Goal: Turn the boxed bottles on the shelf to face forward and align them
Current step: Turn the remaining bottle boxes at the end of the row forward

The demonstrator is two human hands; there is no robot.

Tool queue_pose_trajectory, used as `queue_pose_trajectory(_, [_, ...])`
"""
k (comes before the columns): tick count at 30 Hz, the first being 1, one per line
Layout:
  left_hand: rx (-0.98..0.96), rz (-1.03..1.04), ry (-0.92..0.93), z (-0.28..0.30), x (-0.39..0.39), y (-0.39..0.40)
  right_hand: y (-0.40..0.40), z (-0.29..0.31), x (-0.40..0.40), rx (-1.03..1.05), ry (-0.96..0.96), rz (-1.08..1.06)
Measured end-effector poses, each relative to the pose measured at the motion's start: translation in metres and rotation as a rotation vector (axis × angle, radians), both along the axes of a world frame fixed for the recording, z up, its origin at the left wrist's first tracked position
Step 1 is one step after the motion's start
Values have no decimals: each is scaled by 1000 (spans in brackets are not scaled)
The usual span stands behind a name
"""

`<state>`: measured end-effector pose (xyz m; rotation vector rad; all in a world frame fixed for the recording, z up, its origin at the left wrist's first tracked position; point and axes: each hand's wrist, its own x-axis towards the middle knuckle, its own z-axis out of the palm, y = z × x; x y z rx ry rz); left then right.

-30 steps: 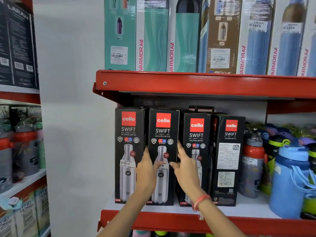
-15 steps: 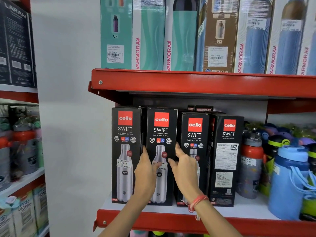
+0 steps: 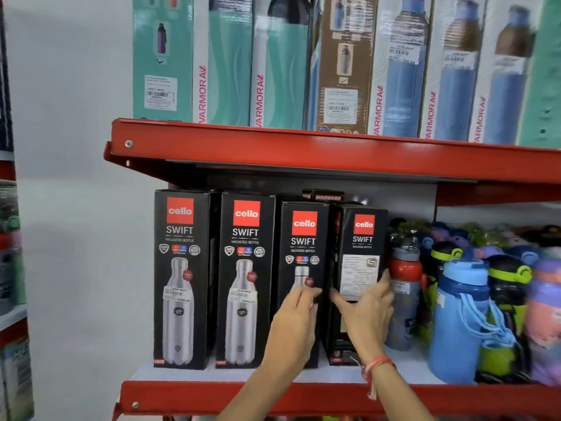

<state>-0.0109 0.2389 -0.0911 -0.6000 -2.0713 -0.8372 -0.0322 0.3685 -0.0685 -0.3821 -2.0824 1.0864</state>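
Four black Cello Swift boxes stand in a row on the red-edged shelf (image 3: 212,396). The first box (image 3: 179,281), the second box (image 3: 244,284) and the third box (image 3: 303,238) show their bottle picture to the front. The fourth box (image 3: 362,235) shows a white printed label panel instead and stands slightly turned. My left hand (image 3: 293,323) lies against the front of the third box with its fingers spread. My right hand (image 3: 364,311) grips the fourth box, thumb on its left edge and fingers round its right edge.
Loose bottles crowd the shelf right of the boxes, nearest a grey bottle with a red lid (image 3: 405,268) and a blue bottle (image 3: 458,314). A Modware box (image 3: 323,196) stands behind the row. The upper red shelf (image 3: 303,150) carries tall Varmora boxes (image 3: 273,71). A white wall (image 3: 76,208) is at the left.
Both hands have moved right: the left from the second box to the third, the right from the third box onto the fourth, which it now grips. The view has shifted right.
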Motion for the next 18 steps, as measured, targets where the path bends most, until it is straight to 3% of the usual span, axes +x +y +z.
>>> queue_pose_trajectory(3, [80, -56, -104, 3, -4, 9, 19, 1, -6, -74, 60, 81])
queue_pose_trajectory(10, [112, -202, -158, 24, 2, 23, 63, 26, 29, -148, 267, 324])
queue_pose_trajectory(16, [92, -383, -459, 43, 10, 40, 95, 39, 46, -229, 163, 657])
queue_pose_trajectory(18, [111, -393, -462, 42, 12, 45, 99, 36, 47, -278, 124, 792])
